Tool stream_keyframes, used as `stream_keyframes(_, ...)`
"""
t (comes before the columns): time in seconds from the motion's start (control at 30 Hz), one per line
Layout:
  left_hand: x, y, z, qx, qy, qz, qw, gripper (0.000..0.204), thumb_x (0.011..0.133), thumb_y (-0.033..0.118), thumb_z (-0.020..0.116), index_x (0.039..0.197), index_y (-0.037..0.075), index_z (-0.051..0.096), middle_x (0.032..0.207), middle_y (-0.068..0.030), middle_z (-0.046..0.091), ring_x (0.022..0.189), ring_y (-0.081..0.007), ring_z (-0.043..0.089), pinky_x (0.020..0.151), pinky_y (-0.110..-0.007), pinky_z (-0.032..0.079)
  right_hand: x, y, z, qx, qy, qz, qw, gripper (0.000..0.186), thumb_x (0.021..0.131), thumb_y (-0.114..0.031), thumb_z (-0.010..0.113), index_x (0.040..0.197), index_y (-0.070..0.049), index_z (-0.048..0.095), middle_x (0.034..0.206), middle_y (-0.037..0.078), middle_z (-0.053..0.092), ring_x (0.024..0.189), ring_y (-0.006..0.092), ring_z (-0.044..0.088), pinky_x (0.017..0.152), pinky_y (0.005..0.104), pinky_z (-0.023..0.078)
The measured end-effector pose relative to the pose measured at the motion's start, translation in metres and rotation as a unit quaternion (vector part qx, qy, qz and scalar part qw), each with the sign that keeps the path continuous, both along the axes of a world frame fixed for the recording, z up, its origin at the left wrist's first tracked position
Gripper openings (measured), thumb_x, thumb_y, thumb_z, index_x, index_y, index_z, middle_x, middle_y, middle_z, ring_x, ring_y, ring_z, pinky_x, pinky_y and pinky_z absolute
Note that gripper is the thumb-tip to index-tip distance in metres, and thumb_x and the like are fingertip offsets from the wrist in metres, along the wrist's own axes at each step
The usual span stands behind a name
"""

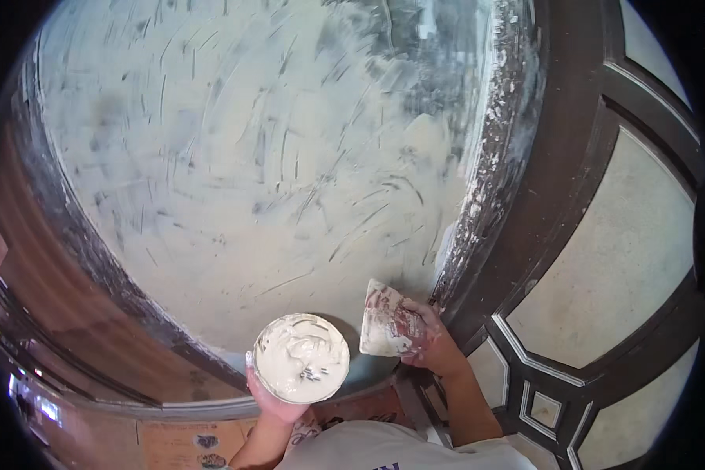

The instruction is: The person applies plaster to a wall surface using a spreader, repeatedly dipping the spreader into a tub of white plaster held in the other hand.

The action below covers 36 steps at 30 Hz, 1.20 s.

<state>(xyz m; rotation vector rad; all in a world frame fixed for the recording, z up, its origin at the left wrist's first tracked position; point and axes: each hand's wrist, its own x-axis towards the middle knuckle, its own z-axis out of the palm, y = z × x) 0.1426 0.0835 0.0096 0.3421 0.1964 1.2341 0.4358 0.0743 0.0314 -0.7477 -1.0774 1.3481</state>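
Observation:
My left hand (272, 403) is wrapped round the lower side of a round tub (260, 377), tipped so that its mouth shows. Thick white paste (298, 352) fills the tub, swirled on top and smeared over the rim. In my right hand (427, 337), fingers closed, is a flat, wide-edged scraper (380, 323) with white and reddish-brown smears. The scraper is right of the tub and close to the lower right of a large upright panel (235, 188). Whether its edge touches the panel I cannot tell. White paste with curved streaks coats most of that panel.
Dark, paste-spattered framing (489, 149) borders the panel on the right. Beyond it are dark brown woodwork and cream inset panels (611, 258) with pale trim. On the left runs a brown wooden surface (78, 274). An orange-brown printed sheet (176, 445) lies low at the left.

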Motion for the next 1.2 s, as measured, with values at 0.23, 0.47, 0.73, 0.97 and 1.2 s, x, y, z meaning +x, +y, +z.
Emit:
stream_keyframes(0.23,-0.005,-0.013,-0.002,-0.034,-0.043,0.019,0.998,0.078,0.094,0.066,0.035,0.153,0.015,0.035,0.158,-0.0145,0.032,0.142,-0.0420,0.033,0.113,-0.064,0.028,-0.024,0.020,-0.021,0.071,0.065,-0.087,0.992,0.046,0.095,-0.039,0.065,0.117,0.002,0.059,0.093,0.013,0.072,0.068,0.0152,0.063,0.060,0.0284,0.051)
stream_keyframes(0.47,-0.009,-0.023,0.008,-0.040,-0.116,0.023,0.992,0.076,0.095,0.063,0.034,0.152,0.014,0.036,0.157,-0.0147,0.035,0.141,-0.0406,0.035,0.115,-0.061,0.028,-0.048,0.015,-0.002,0.065,-0.119,0.013,0.991,0.032,0.103,-0.030,0.054,0.111,0.000,0.063,0.080,0.013,0.071,0.058,0.0114,0.059,0.056,0.0256,0.049)
stream_keyframes(0.73,-0.021,-0.030,0.010,0.012,-0.112,0.029,0.993,0.077,0.095,0.064,0.034,0.153,0.013,0.035,0.158,-0.0149,0.033,0.142,-0.0399,0.034,0.116,-0.059,0.026,-0.083,0.007,0.033,0.131,-0.278,0.015,0.952,0.023,0.089,-0.001,0.055,0.109,0.000,0.068,0.074,0.005,0.067,0.059,0.0093,0.060,0.057,0.0229,0.046)
stream_keyframes(0.97,-0.031,-0.033,0.009,-0.006,-0.090,0.068,0.994,0.076,0.095,0.064,0.036,0.152,0.013,0.037,0.157,-0.0151,0.035,0.141,-0.0398,0.036,0.115,-0.059,0.028,-0.089,0.001,0.031,0.127,-0.273,0.029,0.953,0.022,0.090,-0.001,0.060,0.111,0.001,0.067,0.077,0.005,0.066,0.061,0.0102,0.062,0.059,0.0251,0.048)
stream_keyframes(1.2,-0.034,-0.031,0.009,-0.011,-0.079,0.077,0.994,0.074,0.095,0.062,0.038,0.151,0.013,0.039,0.156,-0.0149,0.037,0.141,-0.0392,0.036,0.115,-0.059,0.028,-0.096,-0.003,0.031,0.070,-0.304,0.033,0.949,0.019,0.094,-0.005,0.060,0.112,0.002,0.065,0.067,0.003,0.060,0.056,0.0086,0.058,0.050,0.0236,0.044)
